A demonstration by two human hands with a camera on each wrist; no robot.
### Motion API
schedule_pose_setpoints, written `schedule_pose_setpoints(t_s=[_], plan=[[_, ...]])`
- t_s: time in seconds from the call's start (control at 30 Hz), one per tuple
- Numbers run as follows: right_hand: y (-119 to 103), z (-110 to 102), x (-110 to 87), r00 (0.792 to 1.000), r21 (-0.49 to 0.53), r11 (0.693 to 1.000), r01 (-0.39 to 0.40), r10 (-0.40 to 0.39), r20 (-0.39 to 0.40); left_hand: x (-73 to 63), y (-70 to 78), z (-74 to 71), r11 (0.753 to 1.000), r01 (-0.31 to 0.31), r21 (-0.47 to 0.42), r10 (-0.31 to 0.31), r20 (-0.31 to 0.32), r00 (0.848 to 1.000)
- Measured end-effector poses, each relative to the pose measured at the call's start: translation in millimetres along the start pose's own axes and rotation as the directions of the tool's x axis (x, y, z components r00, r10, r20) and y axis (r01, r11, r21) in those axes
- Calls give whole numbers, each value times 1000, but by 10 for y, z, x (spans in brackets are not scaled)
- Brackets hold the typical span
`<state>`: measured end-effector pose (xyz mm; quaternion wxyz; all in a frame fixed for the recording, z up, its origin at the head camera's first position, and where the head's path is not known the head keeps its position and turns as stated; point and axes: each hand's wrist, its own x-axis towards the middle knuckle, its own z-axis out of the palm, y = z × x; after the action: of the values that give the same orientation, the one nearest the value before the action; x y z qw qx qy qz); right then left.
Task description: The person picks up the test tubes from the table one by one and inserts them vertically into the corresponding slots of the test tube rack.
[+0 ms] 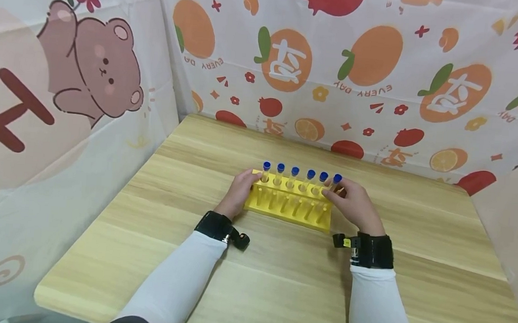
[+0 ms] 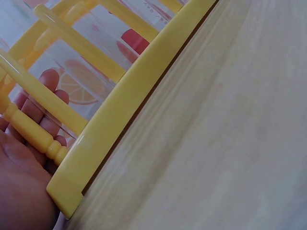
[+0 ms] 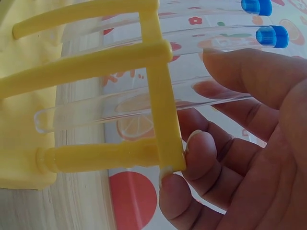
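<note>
A yellow test tube rack point(image 1: 288, 217) stands on the wooden table with a row of clear, blue-capped test tubes upright in its holes. My left hand point(image 1: 240, 193) grips the rack's left end; in the left wrist view its fingers point(image 2: 36, 112) curl behind the yellow end post point(image 2: 33, 133). At the other end, my right hand point(image 1: 357, 205) pinches the rightmost test tube point(image 3: 96, 109) between thumb and index finger. That tube passes through the rack's top bar, and its cap is hidden by the hand in the right wrist view. Lower fingers of this hand touch the bar's end.
The wooden table point(image 1: 257, 293) extends around the rack on all sides. A fruit-print cloth point(image 1: 323, 95) hangs behind its far edge, and a bear-print cloth point(image 1: 99, 159) hangs along the left. Both wrists wear black straps with small cameras.
</note>
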<state>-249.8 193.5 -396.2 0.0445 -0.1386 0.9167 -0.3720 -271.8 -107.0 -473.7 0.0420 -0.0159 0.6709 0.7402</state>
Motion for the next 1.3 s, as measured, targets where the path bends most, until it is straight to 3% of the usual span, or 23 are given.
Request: schedule_pose_setpoints(t_s=[0.27,0.83,1.3], plan=[[-48,-60,-2,999,-30,999,26,-27,-35,45,47,37,999,-38,-23,38,10,999],[-92,-103,-64,999,-42,999,13,-14,-33,-22,121,42,999,-35,-20,35,17,999],[-75,-18,-185,999,-9,1000,-19,19,-36,-137,103,23,1000,9,4,-9,25,1000]])
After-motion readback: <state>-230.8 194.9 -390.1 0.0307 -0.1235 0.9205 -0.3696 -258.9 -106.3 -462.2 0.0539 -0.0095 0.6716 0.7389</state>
